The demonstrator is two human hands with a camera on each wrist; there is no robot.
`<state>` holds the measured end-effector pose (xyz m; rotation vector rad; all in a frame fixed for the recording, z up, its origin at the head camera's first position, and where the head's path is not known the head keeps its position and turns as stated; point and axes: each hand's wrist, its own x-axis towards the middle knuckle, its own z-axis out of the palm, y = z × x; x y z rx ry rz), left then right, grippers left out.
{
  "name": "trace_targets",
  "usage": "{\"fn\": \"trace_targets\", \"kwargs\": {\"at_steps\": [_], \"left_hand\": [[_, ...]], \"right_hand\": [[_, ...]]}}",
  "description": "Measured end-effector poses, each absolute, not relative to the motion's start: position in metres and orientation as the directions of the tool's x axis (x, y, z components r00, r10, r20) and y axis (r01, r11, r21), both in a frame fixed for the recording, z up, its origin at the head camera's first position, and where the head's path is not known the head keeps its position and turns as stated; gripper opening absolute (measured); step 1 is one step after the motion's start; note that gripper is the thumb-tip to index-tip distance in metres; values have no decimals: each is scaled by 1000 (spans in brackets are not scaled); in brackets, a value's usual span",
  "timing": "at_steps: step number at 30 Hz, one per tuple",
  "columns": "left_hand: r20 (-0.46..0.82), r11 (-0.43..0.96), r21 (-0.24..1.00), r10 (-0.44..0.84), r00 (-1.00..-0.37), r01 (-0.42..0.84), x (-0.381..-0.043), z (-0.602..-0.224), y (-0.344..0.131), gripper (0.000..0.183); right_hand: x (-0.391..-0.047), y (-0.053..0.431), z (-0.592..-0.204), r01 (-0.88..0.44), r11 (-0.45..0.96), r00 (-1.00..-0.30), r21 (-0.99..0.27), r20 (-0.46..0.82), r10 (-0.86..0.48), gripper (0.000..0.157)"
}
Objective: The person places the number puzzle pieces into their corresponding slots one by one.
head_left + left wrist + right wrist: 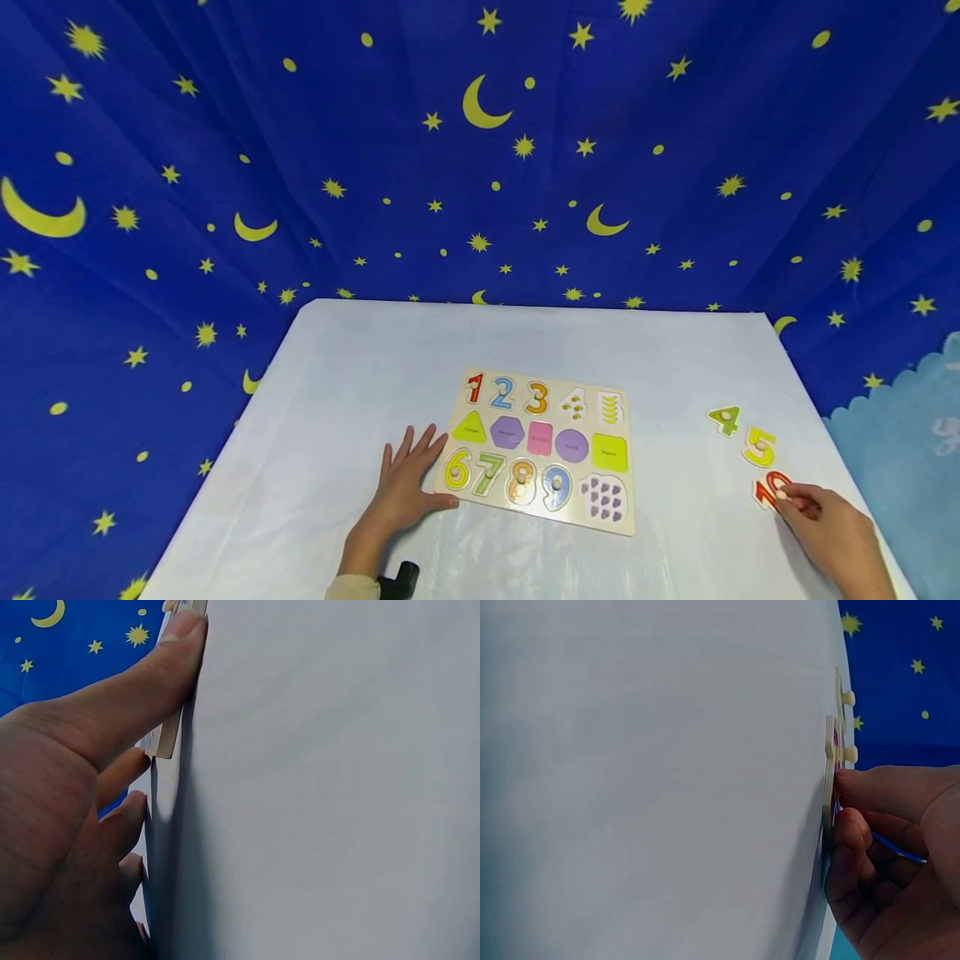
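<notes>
A wooden number puzzle board (568, 516) lies on the white table, slightly turned. My left hand (405, 482) rests at its front left corner with the fingers spread and the thumb along the near edge; in the left wrist view the thumb (142, 682) presses the board's side (166, 739). My right hand (834, 529) pinches the red number 10 piece (763, 490) at the right of the table. In the right wrist view this piece (829, 750) stands edge-on, low over the cloth. Just beyond it lie a yellow 5 (762, 450) and a green 4 (729, 419).
Numbers 1, 2, 3 and 6 to 9 sit in the board, with colored shapes in its middle row. Printed pictures show in the recesses for 4, 5 and 10, such as grapes (604, 498). A blue star-patterned cloth (480, 183) hangs behind the table (360, 358).
</notes>
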<state>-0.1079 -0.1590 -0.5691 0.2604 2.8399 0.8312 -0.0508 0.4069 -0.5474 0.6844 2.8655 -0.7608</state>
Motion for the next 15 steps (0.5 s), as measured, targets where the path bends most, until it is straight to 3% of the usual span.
{"fn": "trace_targets", "kwargs": {"at_steps": [15], "left_hand": [[-115, 826, 551, 216, -970, 119, -107, -569, -159, 104]], "right_hand": [[-54, 399, -541, 450, 775, -892, -444, -187, 411, 44]]}}
